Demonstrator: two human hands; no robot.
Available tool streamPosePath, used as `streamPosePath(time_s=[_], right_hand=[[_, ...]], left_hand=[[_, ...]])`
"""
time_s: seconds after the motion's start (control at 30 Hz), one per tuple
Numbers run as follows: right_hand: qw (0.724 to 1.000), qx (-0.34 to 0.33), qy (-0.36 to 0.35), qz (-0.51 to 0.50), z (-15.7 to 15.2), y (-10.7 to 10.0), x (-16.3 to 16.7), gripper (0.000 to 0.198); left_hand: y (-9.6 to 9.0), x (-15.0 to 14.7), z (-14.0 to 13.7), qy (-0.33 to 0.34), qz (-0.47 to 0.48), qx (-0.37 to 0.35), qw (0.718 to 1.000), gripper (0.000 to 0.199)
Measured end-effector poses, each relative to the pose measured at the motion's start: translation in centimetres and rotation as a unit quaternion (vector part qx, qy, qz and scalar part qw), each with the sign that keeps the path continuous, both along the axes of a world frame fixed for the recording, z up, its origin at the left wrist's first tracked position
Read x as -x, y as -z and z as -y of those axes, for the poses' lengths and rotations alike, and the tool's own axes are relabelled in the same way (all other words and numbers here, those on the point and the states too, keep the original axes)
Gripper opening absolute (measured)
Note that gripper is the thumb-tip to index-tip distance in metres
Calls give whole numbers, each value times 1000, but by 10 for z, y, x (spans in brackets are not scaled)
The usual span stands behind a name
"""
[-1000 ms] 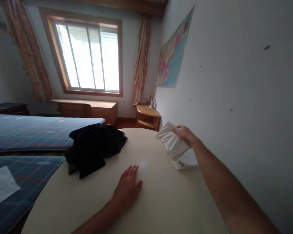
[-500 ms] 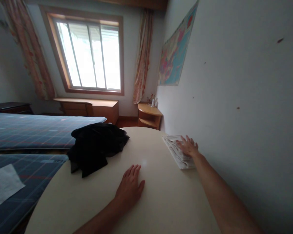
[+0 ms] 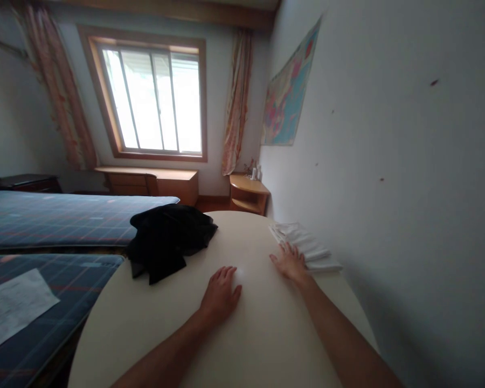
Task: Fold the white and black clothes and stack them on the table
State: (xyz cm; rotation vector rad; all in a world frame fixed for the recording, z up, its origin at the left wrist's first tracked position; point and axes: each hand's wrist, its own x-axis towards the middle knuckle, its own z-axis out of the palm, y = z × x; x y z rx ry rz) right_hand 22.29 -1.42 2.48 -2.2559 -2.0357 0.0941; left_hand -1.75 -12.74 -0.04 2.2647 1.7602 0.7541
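Our table [image 3: 242,345] has a rounded rim that curves away at the far side, and its right edge runs close to the white wall [image 3: 408,231]. A broad strip of tabletop lies between our two hands, and another runs back between the two heaps. The white folded cloth [image 3: 307,240] sits at the right rim, layered and creased, its flat end pointing to the wall. Our right hand [image 3: 291,263] rests over its near left side, fingers fanned wide; we cannot tell whether they press on it. Our left hand [image 3: 222,291] lies palm down on the smooth, pale surface, fingers loosely together, thumb held apart. Left of it, near the left rim, a soft black cloth [image 3: 167,237] is bunched up with angular corners. Beyond are plaid mattresses [image 3: 76,215], one bearing a paper sheet [image 3: 16,304]. The wooden corner stand [image 3: 248,186] has an open compartment, too dim to read, and small white objects [image 3: 254,173] on top.
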Motion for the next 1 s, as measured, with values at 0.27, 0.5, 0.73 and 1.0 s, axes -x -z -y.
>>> streamPosePath(time_s=[0.27,0.5,0.73,1.0], right_hand=[[994,-17,-98,-46,59,24,37,67],[991,-12,-124,-59,60,22,26,63],[991,1,-126,-53,59,21,26,63],[989,-2,-130,-73,58,20,24,61]], left_hand=[[-24,53,-27,-182,18,-156,971,46],[-36,133,-36,-428,32,-198,881,51],[-35,127,-40,-409,43,-229,882,56],[-40,76,-16,-76,-24,-248,966,52]])
